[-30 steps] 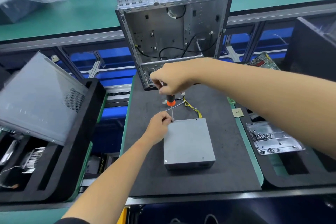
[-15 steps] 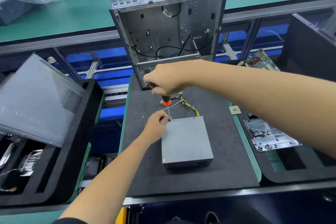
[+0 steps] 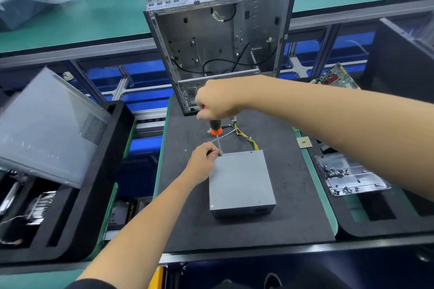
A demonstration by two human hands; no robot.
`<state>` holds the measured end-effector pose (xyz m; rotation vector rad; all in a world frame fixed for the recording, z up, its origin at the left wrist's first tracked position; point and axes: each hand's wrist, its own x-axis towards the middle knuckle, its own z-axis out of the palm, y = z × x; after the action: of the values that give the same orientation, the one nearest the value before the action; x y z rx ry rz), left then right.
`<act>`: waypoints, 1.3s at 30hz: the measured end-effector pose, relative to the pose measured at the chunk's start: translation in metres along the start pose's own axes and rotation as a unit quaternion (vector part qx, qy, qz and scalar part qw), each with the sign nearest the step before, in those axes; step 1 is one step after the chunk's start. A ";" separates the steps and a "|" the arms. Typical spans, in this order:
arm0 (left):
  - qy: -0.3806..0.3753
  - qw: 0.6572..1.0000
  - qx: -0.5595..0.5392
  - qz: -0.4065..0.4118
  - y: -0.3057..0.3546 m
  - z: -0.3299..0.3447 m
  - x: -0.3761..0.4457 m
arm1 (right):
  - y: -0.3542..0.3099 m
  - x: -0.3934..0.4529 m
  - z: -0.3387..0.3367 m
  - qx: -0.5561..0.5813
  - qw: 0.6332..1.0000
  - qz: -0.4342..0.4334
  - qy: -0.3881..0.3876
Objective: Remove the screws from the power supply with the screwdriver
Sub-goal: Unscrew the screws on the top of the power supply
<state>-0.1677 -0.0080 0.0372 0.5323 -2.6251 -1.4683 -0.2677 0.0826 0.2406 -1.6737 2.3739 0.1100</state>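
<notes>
Grey sheet metal forms the power supply point(image 3: 242, 180), which lies flat on the dark mat point(image 3: 293, 223), near the middle of the bench, with its wire bundle point(image 3: 246, 137) trailing from the far edge. The screwdriver point(image 3: 217, 135) is held almost upright, its long axis tilted slightly so that the handle leans toward the far side. The handle is enclosed in the right hand point(image 3: 217, 101), closed around the grip from above; only the black-and-orange collar and the bare shaft are exposed below the fist. The tip is seated at the far-left corner of the unit, where a screw is judged to sit; the screw itself is too small to be made out. The left hand point(image 3: 203, 159) is placed just left of that corner, fingertips pinched narrowly at the shaft near the tip, apparently to steady it. The working point thus lies directly below the right hand and beside the left, which is the nearer hand. Two further screws point(image 3: 212, 206) are visible along the near edge and are judged to remain. Loose screws are collected in a metal tray point(image 3: 352, 176) to the right.
</notes>
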 end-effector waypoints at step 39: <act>-0.003 1.000 -0.003 -0.005 -0.002 0.001 0.001 | -0.003 -0.002 0.003 -0.060 0.998 0.001 0.021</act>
<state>-0.1683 -0.0086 0.0348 0.5432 -2.6255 -1.4814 -0.2635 0.0842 0.2386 -1.7429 2.4455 0.2243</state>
